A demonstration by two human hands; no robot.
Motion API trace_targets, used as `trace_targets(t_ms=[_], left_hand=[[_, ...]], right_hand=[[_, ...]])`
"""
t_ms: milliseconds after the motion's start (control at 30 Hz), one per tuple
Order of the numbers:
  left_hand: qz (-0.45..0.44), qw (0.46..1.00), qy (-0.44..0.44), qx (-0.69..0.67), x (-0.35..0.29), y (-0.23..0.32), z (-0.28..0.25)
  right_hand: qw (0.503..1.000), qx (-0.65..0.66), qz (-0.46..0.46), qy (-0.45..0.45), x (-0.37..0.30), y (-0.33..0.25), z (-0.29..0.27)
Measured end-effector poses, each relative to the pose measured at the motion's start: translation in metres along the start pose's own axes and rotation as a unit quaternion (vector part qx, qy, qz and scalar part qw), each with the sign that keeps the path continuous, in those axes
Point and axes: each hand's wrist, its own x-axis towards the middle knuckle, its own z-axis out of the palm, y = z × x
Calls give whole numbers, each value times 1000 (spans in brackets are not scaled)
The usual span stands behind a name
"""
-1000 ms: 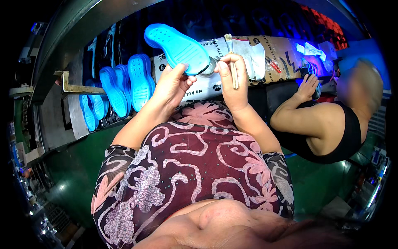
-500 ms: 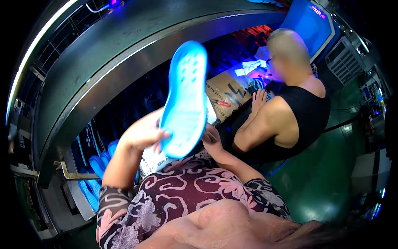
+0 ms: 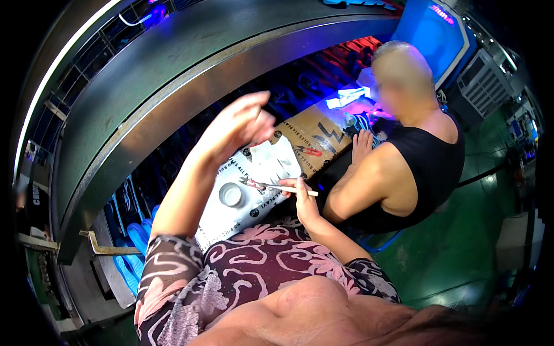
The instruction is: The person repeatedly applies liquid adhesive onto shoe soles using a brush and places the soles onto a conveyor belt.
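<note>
White-covered worktop (image 3: 238, 217) | left hand (image 3: 238, 126) raised, blurred, loosely spread | right hand (image 3: 305, 204) low, pinching brush (image 3: 278, 187)

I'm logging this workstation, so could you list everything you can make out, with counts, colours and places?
White covering: one, white with dark print, before the person
Cup: one, greyish, on the covering
Cardboard: one piece visible, brown, beyond the covering
Red item: one, red, on the cardboard
Soles: at least two, blue, lower left
Metal beam: one, grey, across the top
Co-worker: one, black top, right
Floor: green, lower right
Brush: one, pale handle, in right hand
Left hand: one, empty, raised, blurred
</note>
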Motion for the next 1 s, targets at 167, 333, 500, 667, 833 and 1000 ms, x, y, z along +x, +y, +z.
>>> trace_targets(t_ms=[167, 333, 500, 667, 833, 1000], left_hand=[[-151, 941, 241, 184, -185, -64, -91], [-105, 650, 536, 528, -380, -94, -134], [-269, 618, 566, 474, -486, -151, -150], [-334, 606, 572, 441, -460, -180, -148], [-237, 654, 638, 330, -461, -184, -148], [-180, 653, 676, 290, -462, -180, -136]], right_hand=[[993, 100, 49, -28, 1, 23, 15], [984, 109, 110, -90, 1, 35, 49], [988, 44, 111, -100, -1, 34, 76], [986, 123, 91, -60, 11, 42, 34], [990, 77, 117, -21, 24, 37, 17], [994, -12, 89, -58, 45, 49, 25]])
